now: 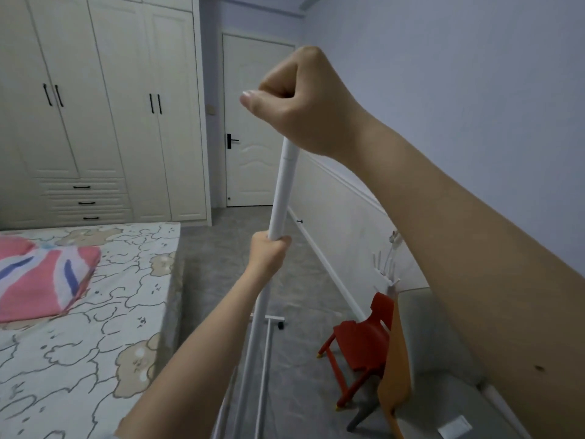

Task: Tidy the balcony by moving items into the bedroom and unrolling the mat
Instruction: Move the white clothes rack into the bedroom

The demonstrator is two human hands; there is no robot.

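Note:
A white metal rack pole [282, 188] stands upright in the bedroom aisle, with its wheeled base bar [274, 319] on the grey floor. My right hand [297, 103] grips the top of the pole, fingers curled round it. Lower down, my left hand [269, 248] holds the same pole at mid-height. The rack's long horizontal rail [326, 264] runs back along the right wall. No mat is in view.
A bed [104, 312] with a patterned sheet and a pink folded blanket [41, 280] fills the left. A red child's chair [361, 346] and an orange chair [395, 369] stand at the right by a grey sofa [443, 359]. The wardrobe [104, 106] and a closed door [250, 122] lie ahead.

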